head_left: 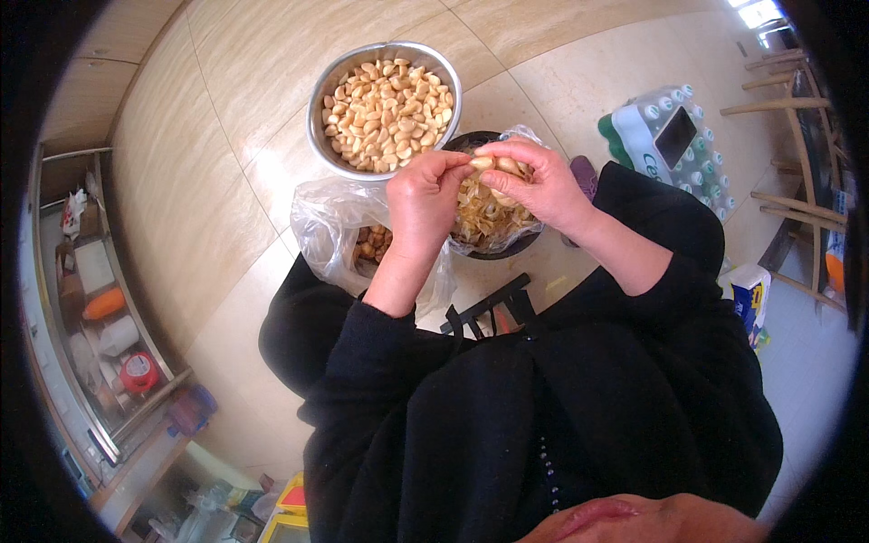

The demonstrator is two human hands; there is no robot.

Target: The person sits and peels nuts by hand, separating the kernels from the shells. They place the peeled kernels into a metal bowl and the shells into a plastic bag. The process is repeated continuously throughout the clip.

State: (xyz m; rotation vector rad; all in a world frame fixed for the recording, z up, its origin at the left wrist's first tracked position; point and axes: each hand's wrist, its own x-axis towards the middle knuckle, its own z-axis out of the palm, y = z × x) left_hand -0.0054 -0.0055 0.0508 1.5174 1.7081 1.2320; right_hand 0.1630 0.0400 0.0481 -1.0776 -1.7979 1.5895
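Observation:
Garlic cloves (481,163) are between the fingertips of my two hands, above a dark round container lined with clear plastic. My left hand (426,193) pinches at the near end of one clove. Several cloves rest in the curled fingers of my right hand (533,178). Papery garlic skins (490,216) fill the lined container under my hands. Just beyond, a steel bowl (316,129) holds a heap of peeled garlic cloves (387,112). Left of my left wrist, an open clear plastic bag (322,224) contains brownish pieces (372,243), partly hidden by my forearm.
At the right on the tiled floor stands a pack of bottles (699,153) with a dark phone (675,138) on top. Wooden chair parts (801,156) are at the far right. A glass-fronted cabinet (112,298) runs along the left. A purple shoe (584,176) shows behind my right wrist.

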